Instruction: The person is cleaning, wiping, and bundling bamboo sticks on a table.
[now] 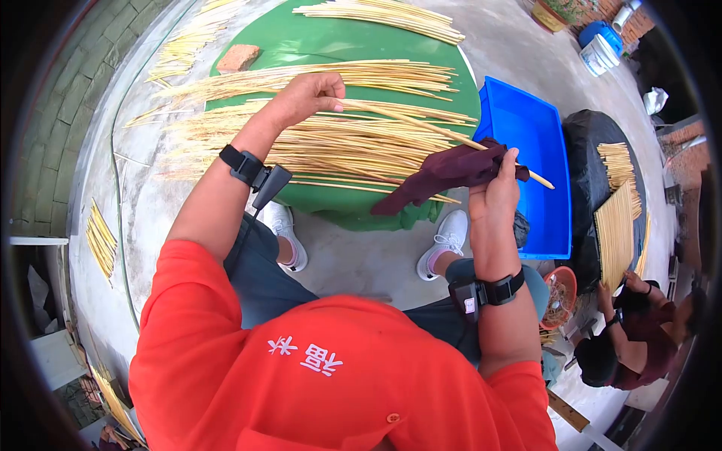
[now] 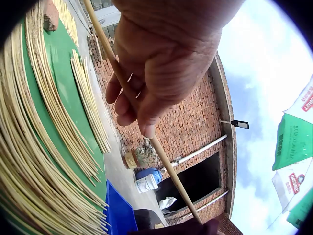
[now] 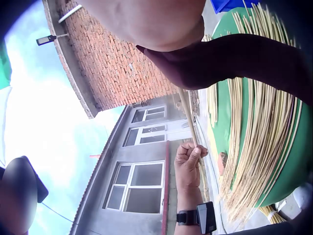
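Note:
A long pale stalk (image 1: 421, 125) runs between the two hands above a green-covered round table (image 1: 301, 39). Thumb and fingers of the left hand (image 1: 310, 98) pinch it; the left wrist view shows this hand (image 2: 161, 73) with the stalk (image 2: 171, 171) crossing under its thumb. The right hand (image 1: 496, 192) grips a dark maroon cloth (image 1: 444, 177) wrapped around the stalk, whose end sticks out past the cloth. In the right wrist view the cloth (image 3: 234, 58) hangs from the right hand (image 3: 156, 24), and its fingertips are hidden.
Rows of stalks (image 1: 323, 143) lie on the green cover, with a brick (image 1: 238, 58) at its far left. A blue tray (image 1: 547, 218) stands right of the table, beside a black-covered stand (image 1: 587, 135). Another person (image 1: 639, 338) holds a stalk bundle (image 1: 615, 233) at the right.

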Demonstrator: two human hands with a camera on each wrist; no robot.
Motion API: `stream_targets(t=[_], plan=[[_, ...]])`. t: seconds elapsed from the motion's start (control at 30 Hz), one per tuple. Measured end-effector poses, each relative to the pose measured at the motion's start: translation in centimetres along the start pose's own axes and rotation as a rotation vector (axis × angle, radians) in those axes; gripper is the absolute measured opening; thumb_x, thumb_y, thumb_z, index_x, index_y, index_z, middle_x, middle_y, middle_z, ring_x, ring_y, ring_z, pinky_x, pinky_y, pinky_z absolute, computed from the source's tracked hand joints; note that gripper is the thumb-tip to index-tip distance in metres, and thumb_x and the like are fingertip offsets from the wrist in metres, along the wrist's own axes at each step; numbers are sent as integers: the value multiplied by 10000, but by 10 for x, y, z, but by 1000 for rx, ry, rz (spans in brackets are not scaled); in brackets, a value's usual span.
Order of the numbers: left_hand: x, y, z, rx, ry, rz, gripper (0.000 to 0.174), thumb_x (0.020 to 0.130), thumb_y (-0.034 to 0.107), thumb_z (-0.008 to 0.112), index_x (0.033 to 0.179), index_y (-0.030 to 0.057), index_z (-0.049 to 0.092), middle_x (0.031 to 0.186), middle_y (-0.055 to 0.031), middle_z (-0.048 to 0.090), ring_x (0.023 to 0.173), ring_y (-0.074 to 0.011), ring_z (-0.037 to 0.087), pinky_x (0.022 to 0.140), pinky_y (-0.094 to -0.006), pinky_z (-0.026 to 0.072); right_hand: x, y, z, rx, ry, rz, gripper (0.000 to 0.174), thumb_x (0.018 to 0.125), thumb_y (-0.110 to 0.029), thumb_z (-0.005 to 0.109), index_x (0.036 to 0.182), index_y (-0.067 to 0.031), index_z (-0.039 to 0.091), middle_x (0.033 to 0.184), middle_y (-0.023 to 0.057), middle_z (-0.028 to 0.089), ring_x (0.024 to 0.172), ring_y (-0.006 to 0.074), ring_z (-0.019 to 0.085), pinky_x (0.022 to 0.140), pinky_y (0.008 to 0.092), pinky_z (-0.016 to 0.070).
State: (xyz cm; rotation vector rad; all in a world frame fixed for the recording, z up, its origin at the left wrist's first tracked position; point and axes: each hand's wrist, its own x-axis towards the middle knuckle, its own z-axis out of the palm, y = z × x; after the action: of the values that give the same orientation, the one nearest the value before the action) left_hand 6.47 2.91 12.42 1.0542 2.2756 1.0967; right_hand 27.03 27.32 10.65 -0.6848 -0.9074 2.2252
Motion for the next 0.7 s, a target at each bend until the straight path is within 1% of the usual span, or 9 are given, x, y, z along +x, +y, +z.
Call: stream_targets(t=[0.13,0.2,0.3,0.37,0.4,0.5,0.53,0.6,0.7], plan=[[0,5,-1,-71,63,94,65,802,62,596,806,32,538,679,24,503,678,-54,465,629,-211,396,2,-4,0,-7,45,-5,331,903,-334,475,1010,-22,507,997,92,584,891,202,587,780,334,492],[-3,15,4,36,97,137,84,809,84,591,798,19,539,668,8,506,672,-71,477,624,-226,403,2,-4,4,-13,13,-12,340,901,-335,481,1033,-23,492,987,93,586,887,195,585,772,322,493],[-3,29,18,158,151,228,103,797,119,597,808,25,554,662,-54,563,626,-129,536,594,-270,425,-4,-1,7,6,-40,5,280,899,-297,496,1003,-37,499,985,93,590,879,199,592,746,324,509],[-2,39,26,216,165,257,108,792,154,602,812,55,563,662,-64,579,618,-185,565,567,-298,427,-9,1,11,21,-71,30,257,895,-279,507,998,-43,496,990,86,586,885,194,590,744,320,510],[0,41,31,234,197,336,127,785,190,608,815,73,569,670,-66,587,624,-214,572,568,-313,430,-10,4,13,36,-86,41,248,892,-267,515,998,-44,497,990,84,586,891,190,587,749,319,508],[-2,58,42,258,200,364,135,787,216,600,818,87,575,687,-74,593,648,-246,577,570,-337,430,-20,18,23,51,-162,67,215,882,-227,538,1005,-54,502,994,78,583,901,177,577,769,310,499],[-4,66,46,275,159,354,135,792,223,592,823,93,575,691,-75,592,658,-257,574,569,-347,428,-27,19,28,23,-212,131,192,874,-191,550,1015,-65,511,1000,69,579,909,167,569,784,307,492],[-6,72,52,286,106,353,135,796,230,584,829,99,576,694,-77,592,668,-269,572,568,-356,426,-34,27,31,-29,-278,147,185,875,-176,547,1023,-70,516,1001,62,580,911,165,569,777,311,494],[-5,67,59,306,167,479,162,793,241,588,849,90,566,720,-78,592,667,-278,567,564,-363,421,-34,23,39,10,-233,122,187,874,-179,549,1022,-70,516,975,55,591,842,163,594,707,305,514]])
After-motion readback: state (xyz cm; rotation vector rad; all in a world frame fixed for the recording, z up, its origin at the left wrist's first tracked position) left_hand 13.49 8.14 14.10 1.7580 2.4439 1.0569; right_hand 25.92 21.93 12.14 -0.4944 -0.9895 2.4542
